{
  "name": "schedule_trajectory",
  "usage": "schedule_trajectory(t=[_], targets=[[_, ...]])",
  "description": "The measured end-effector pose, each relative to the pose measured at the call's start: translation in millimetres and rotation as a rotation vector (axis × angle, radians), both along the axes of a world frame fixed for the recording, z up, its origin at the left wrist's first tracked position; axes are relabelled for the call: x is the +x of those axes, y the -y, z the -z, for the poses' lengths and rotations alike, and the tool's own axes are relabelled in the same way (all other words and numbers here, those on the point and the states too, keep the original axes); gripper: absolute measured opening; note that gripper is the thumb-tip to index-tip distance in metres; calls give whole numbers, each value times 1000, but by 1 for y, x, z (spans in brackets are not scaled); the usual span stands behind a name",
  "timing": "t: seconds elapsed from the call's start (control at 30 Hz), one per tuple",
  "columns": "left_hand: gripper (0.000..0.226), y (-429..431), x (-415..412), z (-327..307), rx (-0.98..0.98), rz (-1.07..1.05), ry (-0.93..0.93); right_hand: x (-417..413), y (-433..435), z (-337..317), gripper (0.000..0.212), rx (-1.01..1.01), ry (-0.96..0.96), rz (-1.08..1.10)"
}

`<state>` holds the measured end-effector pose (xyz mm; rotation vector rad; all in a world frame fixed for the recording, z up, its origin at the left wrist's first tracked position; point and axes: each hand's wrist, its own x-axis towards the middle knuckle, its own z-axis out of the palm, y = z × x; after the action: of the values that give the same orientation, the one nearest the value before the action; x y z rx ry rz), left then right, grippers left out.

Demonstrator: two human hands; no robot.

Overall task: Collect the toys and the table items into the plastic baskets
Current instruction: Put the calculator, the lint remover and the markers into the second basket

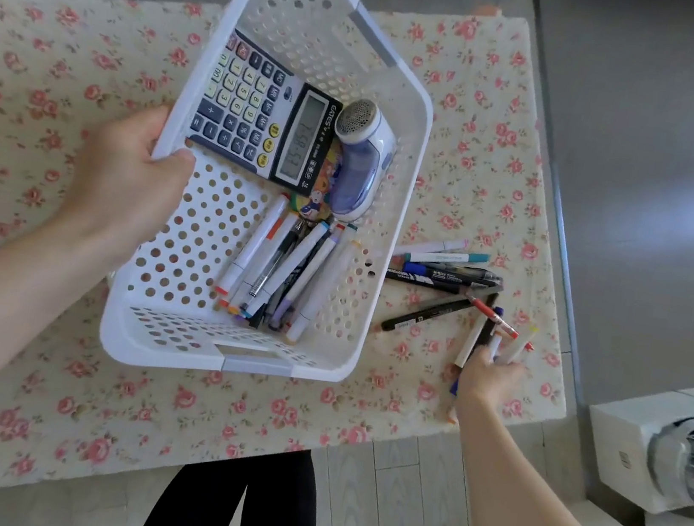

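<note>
Left hand (126,169) grips the basket (388,242) rim; right hand (487,376) clasps several pens (470,340), loose markers (446,272) just beyond it.

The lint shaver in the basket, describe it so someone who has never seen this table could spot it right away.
Start at the white perforated plastic basket that the left hand holds tilted over the floral tablecloth. Inside, just right of the big calculator, lies the lint shaver. It is the only rounded thing there: white and lilac, with a round metal mesh head, unlike the flat calculator and the thin markers below.
</note>
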<state>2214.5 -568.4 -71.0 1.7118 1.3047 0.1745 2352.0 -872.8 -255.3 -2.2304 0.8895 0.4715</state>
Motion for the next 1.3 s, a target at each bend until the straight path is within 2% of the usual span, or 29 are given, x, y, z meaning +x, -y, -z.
schedule_trajectory(t=[0.1, 0.23, 0.47, 0.57, 0.73, 0.8, 0.87, 0.93, 1.07, 1.17, 1.3], targets=[[42, 0, 0, 3, 20, 16, -1, 1, 12, 5, 48, 15, -111, 3], [41, 0, 0, 10, 59, 42, 14, 3, 13, 13, 54, 8, -191, -8], [44, 0, 0, 15, 66, 50, 17, 9, 8, 14, 23, 10, -275, -80], [44, -1, 0, 17, 99, 67, 11, 1, -1, 16, 18, 0, -271, -110], [44, -5, -2, 19, 124, 91, 11, -9, -11, 6, 29, 76, -248, -108], [40, -6, -3, 22, 130, 91, 2, -15, -15, -3, 28, 146, -276, -77], [31, -6, -4, 24, 130, 101, -9, -24, -20, -20, 18, 270, -299, 8], [33, -6, -5, 25, 129, 94, -7, -29, -29, -43, 10, 412, -277, 47], [37, -10, -6, 29, 137, 108, -4, -39, -68, -89, 7, 572, -188, -166], [36, -12, -10, 28, 154, 127, 3, -57, -113, -99, 7, 569, -165, -314], [33, -14, -9, 31, 168, 159, 7, -75, -156, -91, 6, 525, -177, -369]])
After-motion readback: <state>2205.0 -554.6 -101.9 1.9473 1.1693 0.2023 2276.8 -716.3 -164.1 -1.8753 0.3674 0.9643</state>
